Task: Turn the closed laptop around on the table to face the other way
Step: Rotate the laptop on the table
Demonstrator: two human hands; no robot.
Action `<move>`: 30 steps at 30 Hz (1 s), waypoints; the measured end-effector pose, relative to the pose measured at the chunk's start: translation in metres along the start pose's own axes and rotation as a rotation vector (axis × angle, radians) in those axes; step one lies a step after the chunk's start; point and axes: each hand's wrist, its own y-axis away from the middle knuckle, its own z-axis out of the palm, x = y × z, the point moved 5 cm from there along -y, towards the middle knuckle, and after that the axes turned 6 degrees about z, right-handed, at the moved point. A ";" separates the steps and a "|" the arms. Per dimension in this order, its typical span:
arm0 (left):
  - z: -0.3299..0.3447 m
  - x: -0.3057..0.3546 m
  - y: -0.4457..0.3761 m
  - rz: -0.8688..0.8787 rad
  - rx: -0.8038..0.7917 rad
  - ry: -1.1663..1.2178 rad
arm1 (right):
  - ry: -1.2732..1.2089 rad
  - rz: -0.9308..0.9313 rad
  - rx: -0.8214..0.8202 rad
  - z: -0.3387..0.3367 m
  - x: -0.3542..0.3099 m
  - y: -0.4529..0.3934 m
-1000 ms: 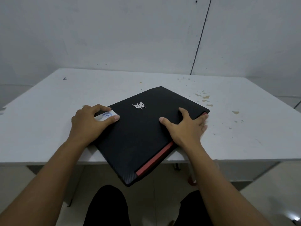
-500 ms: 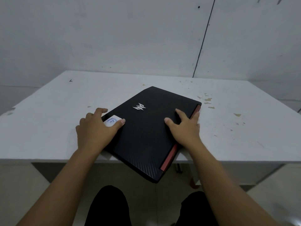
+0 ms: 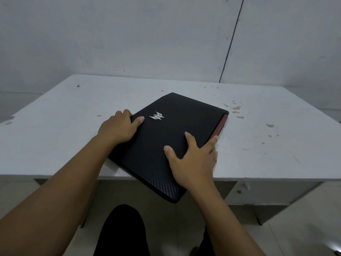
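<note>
A single head-worn view looks forward and down from the near side of the table [image 3: 55, 137], close above its near edge. It faces the far wall [image 3: 129, 34], with the table spreading left to right across the middle, and the floor [image 3: 304, 218] below the near edge at the bottom.
</note>
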 end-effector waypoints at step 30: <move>-0.002 0.038 0.055 -0.231 -0.053 -0.126 | -0.017 -0.188 -0.211 -0.058 0.031 -0.044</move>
